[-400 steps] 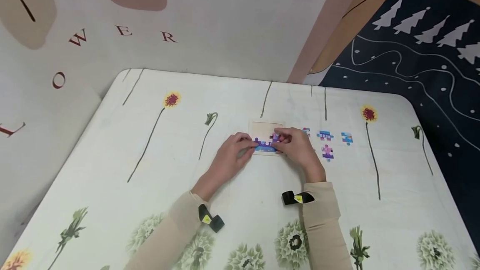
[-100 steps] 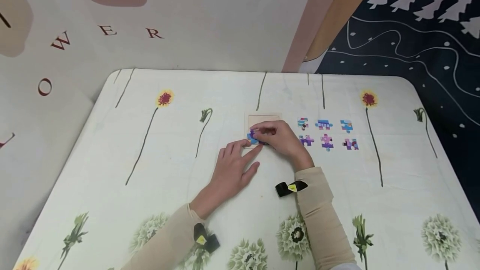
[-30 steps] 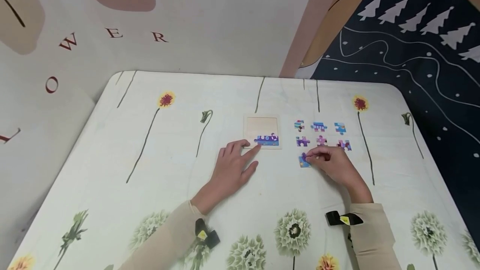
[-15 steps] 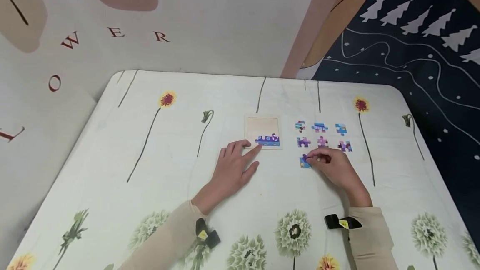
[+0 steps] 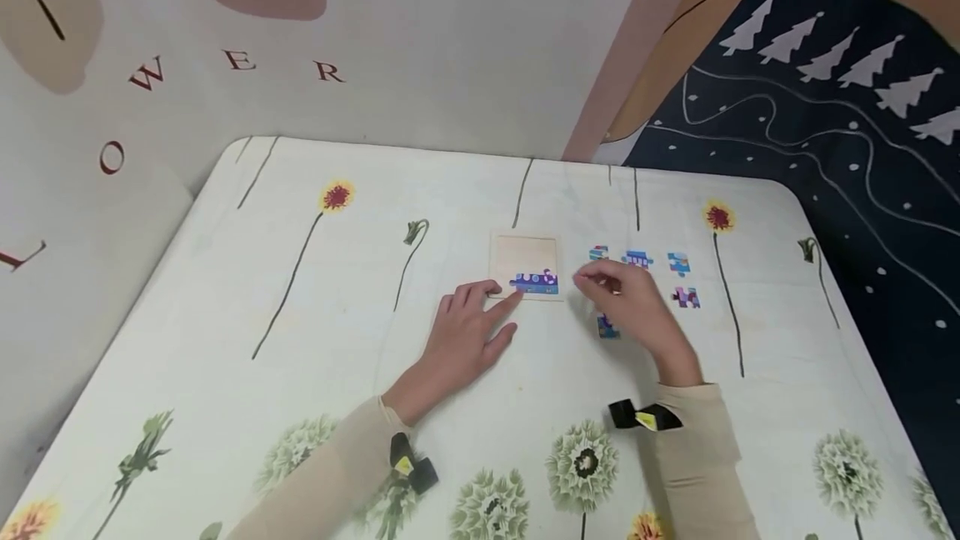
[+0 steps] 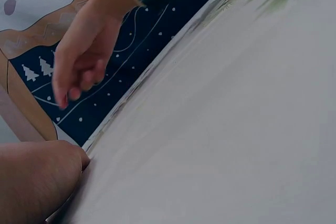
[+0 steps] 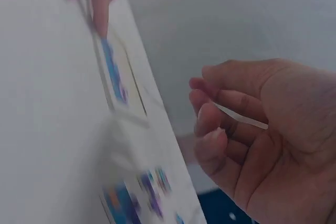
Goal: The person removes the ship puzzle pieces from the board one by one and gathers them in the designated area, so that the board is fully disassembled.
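Note:
A shallow square wooden puzzle tray point(image 5: 527, 250) lies on the table. Several joined purple and blue jigsaw pieces point(image 5: 537, 282) fill its lower right. My left hand point(image 5: 465, 348) lies spread at the tray's near edge, its index fingertip on the joined pieces. To the right, my right hand point(image 5: 628, 307) hovers between the tray and the loose pieces. Its fingers are loosely bent, and nothing shows between thumb and fingertips in the right wrist view. Below it lies a blue and purple jigsaw piece point(image 5: 607, 328), partly covered by the hand.
Other loose jigsaw pieces lie right of the tray: a striped one point(image 5: 598, 252), a blue-purple one point(image 5: 637, 259), a light blue one point(image 5: 678, 263) and a pink-purple one point(image 5: 686, 297). My right hand hides others. A flower-printed cloth covers the table point(image 5: 420, 182), whose far edge meets the wall.
My right hand carried the blue and purple piece from the tray's lower left to the table, let it go, then rose toward the tray. My left index finger has stayed on the joined pieces.

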The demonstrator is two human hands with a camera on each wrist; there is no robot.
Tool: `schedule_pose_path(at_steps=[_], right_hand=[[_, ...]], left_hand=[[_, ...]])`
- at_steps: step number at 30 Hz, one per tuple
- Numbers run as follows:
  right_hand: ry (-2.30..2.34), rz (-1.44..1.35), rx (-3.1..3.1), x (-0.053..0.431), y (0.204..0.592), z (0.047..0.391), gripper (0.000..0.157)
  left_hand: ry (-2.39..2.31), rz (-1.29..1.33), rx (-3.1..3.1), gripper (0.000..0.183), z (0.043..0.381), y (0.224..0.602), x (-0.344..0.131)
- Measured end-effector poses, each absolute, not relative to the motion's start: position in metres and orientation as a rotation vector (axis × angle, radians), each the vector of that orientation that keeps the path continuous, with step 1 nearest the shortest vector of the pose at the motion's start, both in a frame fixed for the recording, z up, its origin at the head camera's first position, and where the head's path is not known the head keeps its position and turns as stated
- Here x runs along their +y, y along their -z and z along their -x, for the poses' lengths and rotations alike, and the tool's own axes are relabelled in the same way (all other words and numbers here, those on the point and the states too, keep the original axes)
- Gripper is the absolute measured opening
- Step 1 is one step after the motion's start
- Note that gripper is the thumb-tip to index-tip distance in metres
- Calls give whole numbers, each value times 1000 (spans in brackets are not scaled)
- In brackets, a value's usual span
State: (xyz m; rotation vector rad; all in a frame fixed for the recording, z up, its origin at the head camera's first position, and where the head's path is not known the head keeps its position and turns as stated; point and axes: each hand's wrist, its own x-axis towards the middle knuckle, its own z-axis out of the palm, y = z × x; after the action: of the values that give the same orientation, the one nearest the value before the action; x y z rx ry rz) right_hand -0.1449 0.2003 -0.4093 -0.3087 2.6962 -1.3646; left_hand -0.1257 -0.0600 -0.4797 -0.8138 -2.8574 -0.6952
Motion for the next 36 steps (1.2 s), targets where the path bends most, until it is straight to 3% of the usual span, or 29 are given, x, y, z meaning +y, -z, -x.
schedule_pose_path(at_steps=[9, 36], right_hand=[[1408, 239, 2581, 145, 436, 168, 19], [1171, 298, 2652, 149, 437, 178, 32]], left_hand=[[660, 823, -2902, 47, 121, 483, -58], [708, 816, -2857, 44, 125, 474, -62]])
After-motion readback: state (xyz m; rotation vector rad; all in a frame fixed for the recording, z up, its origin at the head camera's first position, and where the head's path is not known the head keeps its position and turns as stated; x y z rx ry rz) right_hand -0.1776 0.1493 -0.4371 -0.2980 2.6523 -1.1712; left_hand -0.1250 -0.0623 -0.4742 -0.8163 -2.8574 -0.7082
